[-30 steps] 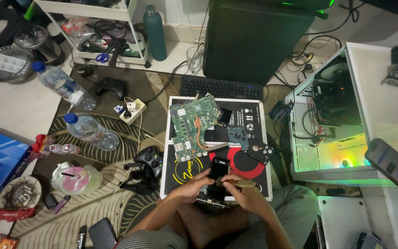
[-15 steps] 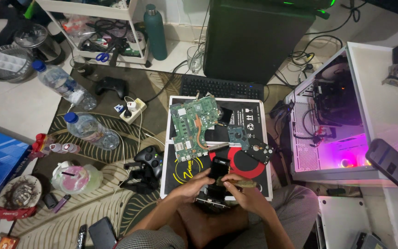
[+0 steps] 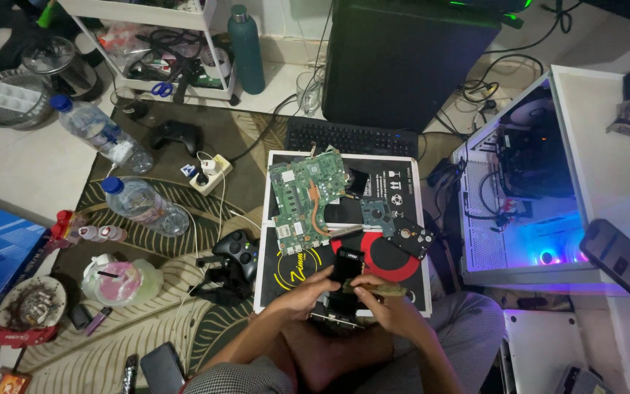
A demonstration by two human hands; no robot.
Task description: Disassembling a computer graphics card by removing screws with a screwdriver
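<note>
— What are the hands on?

— A small black component (image 3: 345,271), an oblong board or card, held low over the near edge of the black mat (image 3: 402,191) on the floor rug (image 3: 154,343). Its long axis runs near to far, the far end pointing toward the green circuit board (image 3: 302,197).

— And the left hand?

— The left hand (image 3: 306,290) is curled around the component's left side, fingers closed against it.

— The right?

— The right hand (image 3: 382,300) sits just right of it, fingers pinched on a thin brownish tool (image 3: 377,289) that lies left to right, its left tip touching the component. What kind of tool it is I cannot tell.

— What lies around?

— On the mat, far from the hands, the green circuit board lies tilted, with a hard drive (image 3: 410,238) to its right, near the mat's red circle. A black game controller (image 3: 239,248) rests just left of the mat. A keyboard (image 3: 350,137) sits at the mat's far edge, a dark computer tower (image 3: 402,58) beyond it. To the right stands an open white computer case (image 3: 519,182), lit blue inside. Two plastic bottles (image 3: 140,206) lie well to the left
</note>
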